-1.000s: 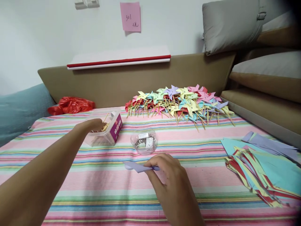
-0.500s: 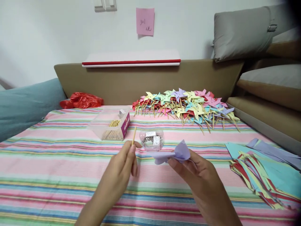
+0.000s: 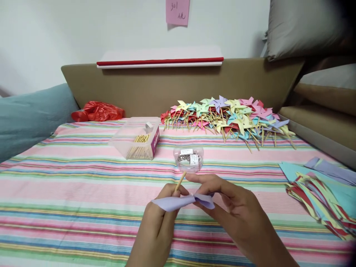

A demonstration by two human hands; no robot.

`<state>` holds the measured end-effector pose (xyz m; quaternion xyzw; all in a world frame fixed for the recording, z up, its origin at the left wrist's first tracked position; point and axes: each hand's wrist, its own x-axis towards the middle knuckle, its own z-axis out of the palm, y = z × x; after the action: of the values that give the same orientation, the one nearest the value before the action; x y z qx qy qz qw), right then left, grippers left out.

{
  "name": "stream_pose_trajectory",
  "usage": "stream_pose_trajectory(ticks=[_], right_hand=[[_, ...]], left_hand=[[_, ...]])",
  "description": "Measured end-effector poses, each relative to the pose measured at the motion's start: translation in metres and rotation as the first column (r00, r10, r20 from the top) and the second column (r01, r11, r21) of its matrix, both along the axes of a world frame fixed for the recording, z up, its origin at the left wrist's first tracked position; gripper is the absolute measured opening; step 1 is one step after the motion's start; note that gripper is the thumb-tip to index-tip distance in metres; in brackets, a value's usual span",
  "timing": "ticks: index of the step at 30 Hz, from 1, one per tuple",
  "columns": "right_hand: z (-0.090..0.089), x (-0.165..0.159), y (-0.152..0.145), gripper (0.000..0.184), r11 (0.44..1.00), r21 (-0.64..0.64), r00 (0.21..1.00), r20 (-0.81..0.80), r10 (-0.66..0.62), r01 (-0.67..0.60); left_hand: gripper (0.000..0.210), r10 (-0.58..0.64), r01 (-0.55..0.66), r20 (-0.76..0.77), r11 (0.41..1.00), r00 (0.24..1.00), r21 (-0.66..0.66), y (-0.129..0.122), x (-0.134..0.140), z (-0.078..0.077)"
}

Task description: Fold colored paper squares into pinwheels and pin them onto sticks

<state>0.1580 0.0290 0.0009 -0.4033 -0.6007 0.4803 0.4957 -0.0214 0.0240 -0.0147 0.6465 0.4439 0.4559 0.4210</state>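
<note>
My left hand [image 3: 164, 211] is closed around a thin wooden stick [image 3: 180, 181], whose tip points up and to the right. In front of its fingers lies a purple paper pinwheel [image 3: 176, 203], seen nearly edge-on. My right hand [image 3: 233, 207] pinches the pinwheel at its right part, thumb below, while the index finger reaches to the stick's tip. A small glint of a pin shows at the pinwheel's middle. Just beyond the hands sits a clear plastic container [image 3: 189, 158] with small metal pieces.
A clear box of wooden sticks [image 3: 140, 146] stands at left centre, with a red plastic bag [image 3: 98, 111] behind it. Finished colourful pinwheels [image 3: 228, 115] are heaped at the back right. Stacked coloured paper [image 3: 319, 200] lies at right on the striped cloth [image 3: 83, 207].
Both hands have come together. The stick moved right and now leans, and the pinwheel moved left and down to meet it. The view has tilted slightly downward.
</note>
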Motion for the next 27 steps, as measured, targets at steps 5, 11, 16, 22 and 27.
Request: stream_pose_trajectory(ticks=[5, 11, 16, 22, 27], right_hand=[[-0.006, 0.003, -0.002, 0.015, 0.996, 0.085, 1.000, -0.025, -0.008, 0.010], [-0.011, 0.000, -0.003, 0.013, 0.998, 0.055, 1.000, -0.014, -0.008, 0.009], [-0.016, -0.009, -0.002, 0.017, 0.989, 0.129, 0.996, -0.058, -0.062, 0.069], [-0.015, -0.012, -0.001, 0.019, 0.945, 0.316, 0.996, -0.005, -0.086, 0.083], [-0.009, -0.017, -0.002, 0.028, 0.902, 0.425, 0.997, -0.009, -0.076, 0.073]], left_hand=[[0.040, 0.106, -0.077, -0.142, 0.978, 0.984, 0.195, -0.002, -0.017, -0.009], [0.049, 0.216, -0.155, -0.125, 0.914, 0.968, 0.376, 0.000, -0.023, -0.020], [0.053, 0.164, -0.102, -0.126, 0.912, 0.978, 0.397, -0.001, -0.024, -0.023], [0.052, 0.158, -0.117, -0.087, 0.926, 0.984, 0.359, -0.004, -0.024, -0.019], [0.048, 0.105, -0.083, -0.047, 0.936, 0.993, 0.342, -0.004, -0.022, -0.013]])
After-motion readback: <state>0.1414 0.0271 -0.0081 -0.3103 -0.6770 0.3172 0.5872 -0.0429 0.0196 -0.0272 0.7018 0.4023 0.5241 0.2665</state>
